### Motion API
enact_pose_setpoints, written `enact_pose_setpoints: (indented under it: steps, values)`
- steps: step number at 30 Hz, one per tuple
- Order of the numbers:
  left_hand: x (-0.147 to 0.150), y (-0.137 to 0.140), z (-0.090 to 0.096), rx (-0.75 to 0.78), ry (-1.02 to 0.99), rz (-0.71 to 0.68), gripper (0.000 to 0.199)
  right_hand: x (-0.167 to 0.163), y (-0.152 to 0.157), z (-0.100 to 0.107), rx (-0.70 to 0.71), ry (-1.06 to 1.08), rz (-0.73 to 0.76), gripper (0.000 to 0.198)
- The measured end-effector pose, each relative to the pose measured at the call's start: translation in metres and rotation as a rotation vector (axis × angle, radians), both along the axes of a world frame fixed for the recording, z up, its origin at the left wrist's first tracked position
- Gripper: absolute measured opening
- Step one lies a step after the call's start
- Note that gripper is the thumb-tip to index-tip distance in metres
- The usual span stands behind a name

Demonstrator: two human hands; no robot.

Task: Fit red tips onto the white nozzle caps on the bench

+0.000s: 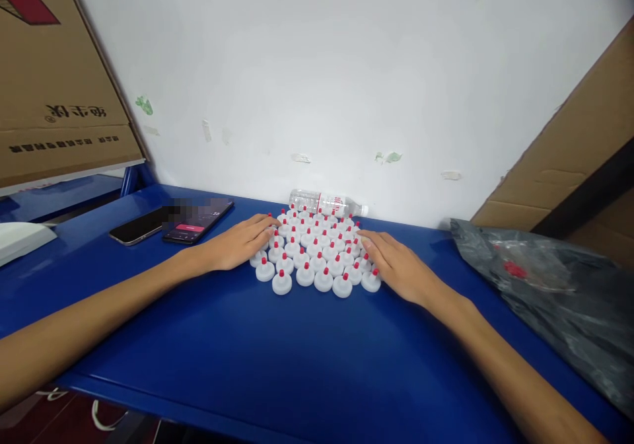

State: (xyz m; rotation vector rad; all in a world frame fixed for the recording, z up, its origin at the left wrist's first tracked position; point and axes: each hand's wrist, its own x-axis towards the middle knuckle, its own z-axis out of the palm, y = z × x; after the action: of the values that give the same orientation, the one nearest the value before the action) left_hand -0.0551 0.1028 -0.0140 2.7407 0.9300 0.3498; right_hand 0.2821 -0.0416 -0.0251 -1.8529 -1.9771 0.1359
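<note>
Several round white caps with red tips (pixel 305 274) stand upright in a tight cluster on the blue table (pixel 277 358). At the cluster's left side lies my left hand (pixel 240 242), its fingers stretched out over some of the caps and touching the edge of the group. My right hand (pixel 396 262) rests at the opposite side, fingers extended against the outer caps. Neither hand grips anything that I can see. A few caps are partly covered by the fingers. Behind the cluster, a clear plastic bottle (pixel 327 203) with a white cap lies on its side.
Two phones lie at the left, a dark phone (pixel 141 226) and one with a lit screen (pixel 198 222). A grey plastic bag (pixel 555 298) holding a small red-filled bag (pixel 515 270) covers the right. A white wall (pixel 317 87) and cardboard (pixel 64 87) border the table.
</note>
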Motion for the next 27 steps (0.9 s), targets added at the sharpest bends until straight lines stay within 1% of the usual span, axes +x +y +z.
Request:
enact_pose_setpoints:
  steps: [13,27]
  values:
    - [0.0009,-0.0003,0.0005,0.0,0.012,0.003,0.054,0.002,0.001,-0.0026,0.01,-0.009,0.001,0.058]
    - [0.0017,0.0002,0.0,-0.017,0.024,0.026,0.057,-0.0012,-0.001,0.0013,-0.016,0.006,-0.016,0.06]
